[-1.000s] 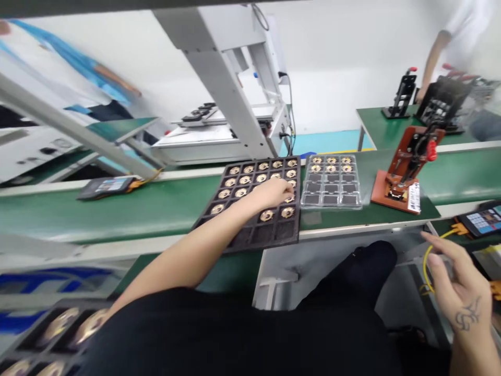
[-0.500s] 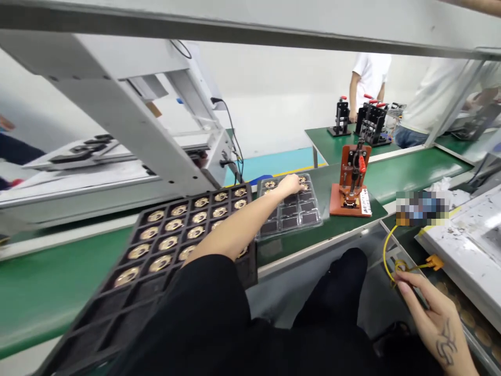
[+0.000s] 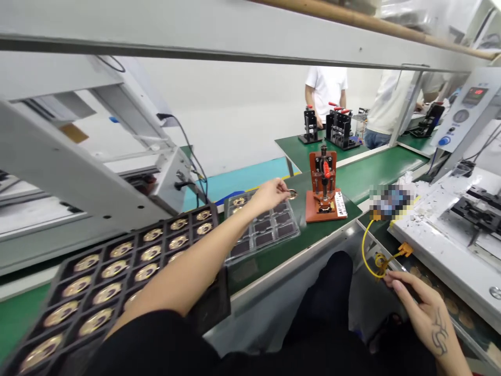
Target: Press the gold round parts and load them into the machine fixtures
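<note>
My left hand (image 3: 271,194) pinches a small gold ring-shaped part (image 3: 292,194) just past the right edge of a clear plastic tray (image 3: 263,238). That tray has square pockets, with a few gold parts at its far left. Closer to me on the left, a black compartment tray (image 3: 213,308) carries rows of gold ring parts, partly covered by my forearm. To the right of the held part stands a brown toggle press (image 3: 323,183) with a red handle. At lower right, my right hand (image 3: 420,308) has thumb and fingers closed on a yellow cable (image 3: 365,250).
White machine (image 3: 450,230) at right, littered with dark scraps. A control box (image 3: 465,112) stands above it. A grey frame beam (image 3: 195,39) crosses overhead. Black toggle presses (image 3: 338,128) stand on the far green table, where a person in white (image 3: 326,89) stands.
My left hand has lifted out of the clear tray and moved right towards the brown press, now with a gold ring part in its fingers. The view has turned right; my right hand stays at the cable.
</note>
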### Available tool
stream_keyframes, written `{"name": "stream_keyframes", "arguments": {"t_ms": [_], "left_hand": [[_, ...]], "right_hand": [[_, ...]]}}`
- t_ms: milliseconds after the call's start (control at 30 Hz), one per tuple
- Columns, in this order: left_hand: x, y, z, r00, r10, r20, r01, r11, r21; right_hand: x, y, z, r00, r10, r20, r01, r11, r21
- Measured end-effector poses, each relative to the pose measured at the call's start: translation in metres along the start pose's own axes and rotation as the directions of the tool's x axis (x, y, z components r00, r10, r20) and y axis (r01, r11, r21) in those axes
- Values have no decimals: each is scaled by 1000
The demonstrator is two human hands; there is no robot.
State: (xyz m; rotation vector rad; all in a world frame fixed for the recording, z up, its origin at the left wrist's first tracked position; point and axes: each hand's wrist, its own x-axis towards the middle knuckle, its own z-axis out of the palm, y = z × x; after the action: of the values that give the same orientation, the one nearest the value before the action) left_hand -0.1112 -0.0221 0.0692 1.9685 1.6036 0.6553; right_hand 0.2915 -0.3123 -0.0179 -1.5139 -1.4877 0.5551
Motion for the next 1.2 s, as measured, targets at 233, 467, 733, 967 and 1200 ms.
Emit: {"name": "stream_keyframes", "arguments": {"t_ms": [233,467,733,967,1200], "left_hand": [[-70,131,78,721,688,78,-644,708,-291],[-71,202,146,30,987,-156,-987,4,-162],[-82,252,179,-158,976,-151,-980,-174,-100],[-74,316,229,-37,999,-27,-951,-44,-305],[-34,469,301,122,890,440,-955,226,-192]], "right_hand": [[30,-39,1,996,62,-65,-36,939,341],[40,-68,-38,991,-64,-122,97,951,294],[9,-60,-74,942,-74,-327,91,995,36],[-27,-29,-127,845,-95,-526,-30,974,-223],[-73,-27,-189,677,-23,-735,-274,920,-281]]}}
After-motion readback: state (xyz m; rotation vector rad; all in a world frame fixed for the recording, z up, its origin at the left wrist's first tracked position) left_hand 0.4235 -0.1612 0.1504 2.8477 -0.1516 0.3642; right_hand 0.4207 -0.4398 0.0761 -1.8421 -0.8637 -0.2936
